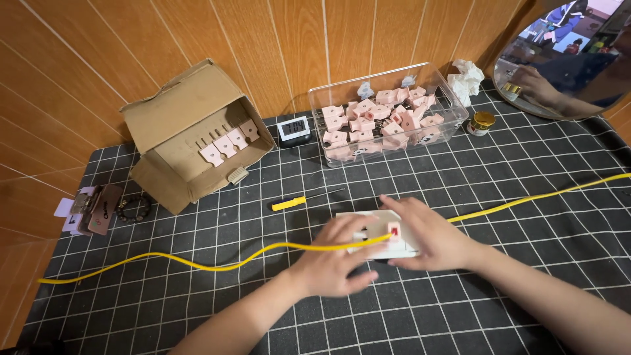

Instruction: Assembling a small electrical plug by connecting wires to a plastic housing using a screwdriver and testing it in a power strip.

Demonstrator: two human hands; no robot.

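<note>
Left hand and right hand, fingers curled, pin a white switch box mid-bench, steadying it; yellow cable enters it, trailing towards both side edges.

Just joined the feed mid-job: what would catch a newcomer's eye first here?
Both hands, left hand and right hand, rest on a white block at the centre of the dark grid mat, with a yellow cable running across it. Behind stand a clear box of pink parts and an open cardboard box to the left.
</note>
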